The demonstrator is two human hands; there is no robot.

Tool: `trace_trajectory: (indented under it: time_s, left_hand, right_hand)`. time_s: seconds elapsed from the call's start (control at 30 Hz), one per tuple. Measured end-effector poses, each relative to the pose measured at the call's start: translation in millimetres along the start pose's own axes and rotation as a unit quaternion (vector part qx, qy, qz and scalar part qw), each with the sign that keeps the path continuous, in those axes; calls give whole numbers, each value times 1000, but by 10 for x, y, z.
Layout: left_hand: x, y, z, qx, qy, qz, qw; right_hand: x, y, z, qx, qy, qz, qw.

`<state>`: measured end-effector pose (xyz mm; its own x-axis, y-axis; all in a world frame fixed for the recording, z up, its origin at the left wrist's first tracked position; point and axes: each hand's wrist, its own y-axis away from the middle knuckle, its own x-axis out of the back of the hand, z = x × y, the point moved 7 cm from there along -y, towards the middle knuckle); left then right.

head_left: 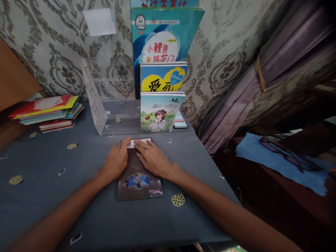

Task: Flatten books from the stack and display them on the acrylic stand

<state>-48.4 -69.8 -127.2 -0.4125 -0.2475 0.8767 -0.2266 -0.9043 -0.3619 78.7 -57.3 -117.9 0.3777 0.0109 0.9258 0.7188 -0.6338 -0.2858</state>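
Flat on the bench [78, 203] lies a dark book [139, 183], its far end pressed down by the left hand [115, 161] and right hand [152, 158]. Each grip is apart, palm down, clasping nothing. Just beyond stands a clear stand [99, 112] holding upright books [162, 112].

The red characters 小鲤鱼跳龙门 are printed on the white panel of a tall teal book [162, 38], which is stood in a clear stand [96, 105]. In front of it, a large black 爱 is shown on the yellow heart of a blue book [162, 78]; the next character is cut off. A title beginning 我有一个 is made out on the illustrated front book [159, 112]. Red characters on the topmost book [164, 3] are cropped. Print on the dark book [139, 183] lying flat cannot be read.
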Motion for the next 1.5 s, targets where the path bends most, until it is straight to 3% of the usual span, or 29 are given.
trace_trajectory:
  time_s: [0.23, 0.5, 0.7, 1.0, 1.23, 1.4, 1.5]
  left_hand:
    - [18, -14, 44, -11, -7, -1, 1000]
    - [52, -25, 87, -17, -37, 2, 999]
    - [117, -61, -88, 15, 30, -4, 999]
    - [248, 56, -263, -11, 80, -36, 996]
    - [222, -4, -73, -64, 16, -49, 997]
    - [50, -211, 215, -140, 34, -90, 985]
    - [-70, -345, 358, -157, 50, -107, 981]
  right_hand:
    - [97, 182, 298, -77, -6, 49, 996]
    - [87, 197, 319, -112, -23, 50, 992]
    - [78, 214, 373, -114, -55, 66, 990]
    - [57, 211, 401, -104, -75, 77, 989]
    - [91, 218, 658, -123, -211, 114, 963]
    - [77, 215, 895, -157, -333, 162, 916]
    - [80, 219, 888, -158, -340, 162, 913]
